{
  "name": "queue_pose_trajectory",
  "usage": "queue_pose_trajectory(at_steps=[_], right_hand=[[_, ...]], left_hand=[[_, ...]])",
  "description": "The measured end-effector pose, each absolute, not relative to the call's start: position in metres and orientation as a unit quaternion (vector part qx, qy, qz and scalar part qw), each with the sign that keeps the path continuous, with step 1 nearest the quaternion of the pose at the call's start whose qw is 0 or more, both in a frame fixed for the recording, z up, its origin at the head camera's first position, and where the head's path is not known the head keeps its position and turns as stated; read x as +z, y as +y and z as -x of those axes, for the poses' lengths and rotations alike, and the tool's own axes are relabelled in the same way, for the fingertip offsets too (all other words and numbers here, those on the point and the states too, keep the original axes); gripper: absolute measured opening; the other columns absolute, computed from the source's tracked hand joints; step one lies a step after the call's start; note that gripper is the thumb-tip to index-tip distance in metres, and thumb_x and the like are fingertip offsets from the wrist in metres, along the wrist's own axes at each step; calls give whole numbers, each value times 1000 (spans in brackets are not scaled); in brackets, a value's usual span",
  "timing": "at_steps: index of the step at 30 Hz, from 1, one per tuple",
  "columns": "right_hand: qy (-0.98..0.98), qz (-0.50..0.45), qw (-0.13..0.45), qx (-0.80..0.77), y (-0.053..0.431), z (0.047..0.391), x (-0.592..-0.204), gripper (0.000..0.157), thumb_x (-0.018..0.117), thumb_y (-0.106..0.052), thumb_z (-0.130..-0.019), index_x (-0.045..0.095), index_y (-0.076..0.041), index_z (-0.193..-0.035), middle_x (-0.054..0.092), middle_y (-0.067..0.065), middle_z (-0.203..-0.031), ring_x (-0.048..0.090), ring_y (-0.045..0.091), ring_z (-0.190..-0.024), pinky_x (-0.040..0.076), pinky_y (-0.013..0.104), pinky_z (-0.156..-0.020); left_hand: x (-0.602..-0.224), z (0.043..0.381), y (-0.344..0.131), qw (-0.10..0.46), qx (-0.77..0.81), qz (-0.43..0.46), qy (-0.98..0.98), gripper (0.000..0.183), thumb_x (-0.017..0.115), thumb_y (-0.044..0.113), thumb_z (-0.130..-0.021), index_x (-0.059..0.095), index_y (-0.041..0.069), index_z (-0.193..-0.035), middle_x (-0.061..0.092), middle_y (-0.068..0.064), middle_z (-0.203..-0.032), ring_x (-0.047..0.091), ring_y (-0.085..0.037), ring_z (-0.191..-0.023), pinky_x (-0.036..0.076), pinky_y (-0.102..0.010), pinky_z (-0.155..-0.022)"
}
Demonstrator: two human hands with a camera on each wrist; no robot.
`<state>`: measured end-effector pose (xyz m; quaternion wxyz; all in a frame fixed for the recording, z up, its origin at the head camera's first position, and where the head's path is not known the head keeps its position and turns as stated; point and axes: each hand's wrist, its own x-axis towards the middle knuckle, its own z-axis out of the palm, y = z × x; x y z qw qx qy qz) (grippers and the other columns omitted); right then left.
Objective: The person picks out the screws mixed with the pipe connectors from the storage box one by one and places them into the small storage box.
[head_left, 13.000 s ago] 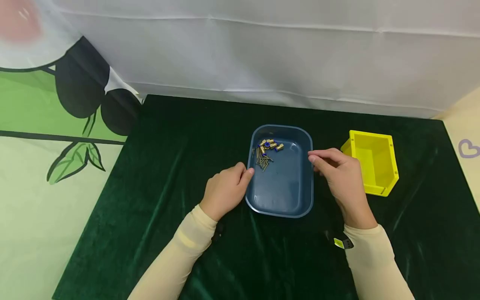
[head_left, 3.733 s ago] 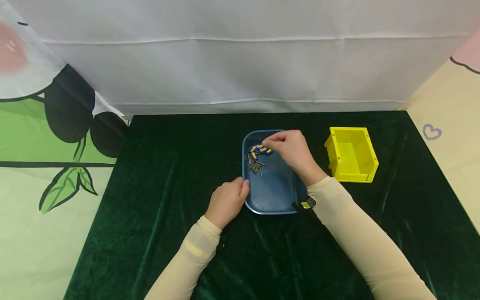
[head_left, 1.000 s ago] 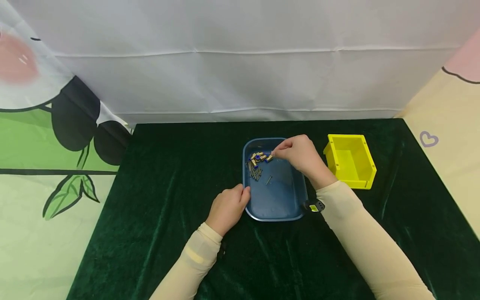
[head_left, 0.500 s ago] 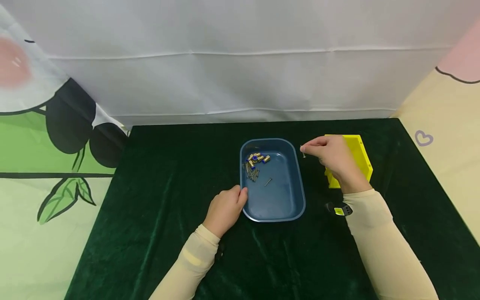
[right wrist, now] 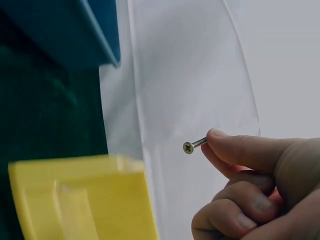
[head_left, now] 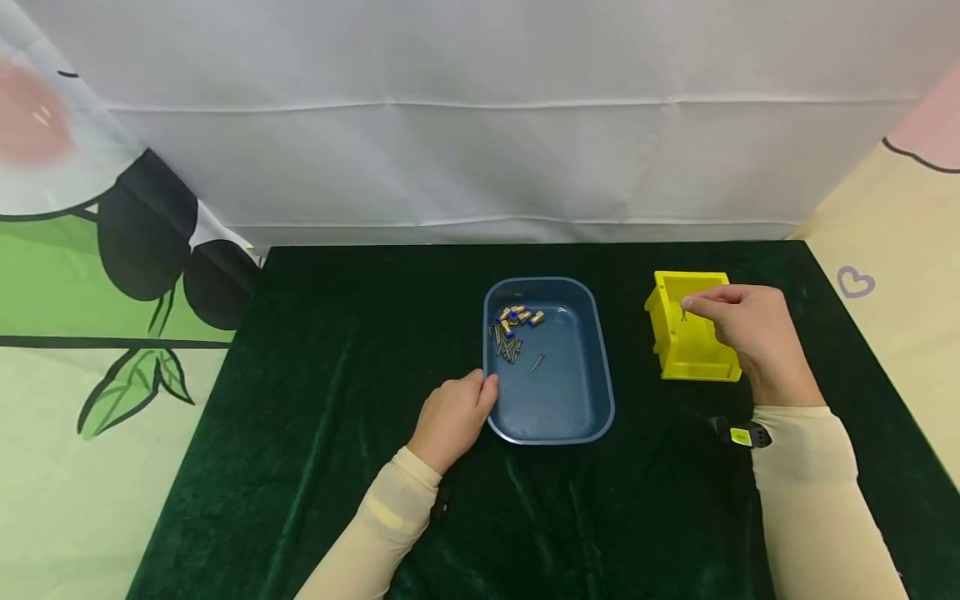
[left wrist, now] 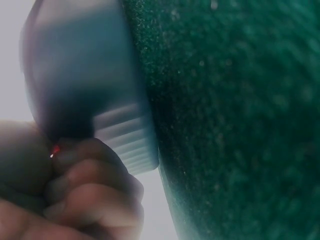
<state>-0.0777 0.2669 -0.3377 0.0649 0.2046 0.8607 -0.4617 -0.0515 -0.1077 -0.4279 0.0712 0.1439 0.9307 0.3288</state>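
My right hand (head_left: 752,332) pinches a screw (right wrist: 195,145) between thumb and forefinger, its cross-slotted head pointing away from the fingertips. In the head view this hand hangs over the yellow bin (head_left: 701,370). My left hand (head_left: 454,414) grips the left wall of the blue tray (head_left: 551,417), thumb over the rim and fingers curled beneath. Inside the tray, several brass fittings (head_left: 523,317) with blue ends lie at the upper left. Several screws (head_left: 507,346) are heaped just below them, and a single screw (head_left: 537,362) lies apart to the right.
A dark green velvet cloth (head_left: 360,333) covers the table under both containers. The yellow bin stands to the right of the tray, with a strip of cloth between them. Behind the table's far edge hangs a white curtain (head_left: 487,167).
My right hand has left the tray's fittings and moved right with a screw, now over the yellow bin. The left hand keeps its hold on the tray.
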Motion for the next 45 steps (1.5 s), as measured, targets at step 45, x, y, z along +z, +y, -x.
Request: queue_pose_trajectory(at_steps=[45], right_hand=[[872,-153,74,-460,241,69,-353,62,64,-59,-89,68,-5,-120,50,13,-113,48,27,-90,42,32,-70]], left_hand=[[-427,52,-109,88,341,-143,925,38,39,38,-107,53,19,-77,49,3,-61,50,-11,-49,37,-28,-46]])
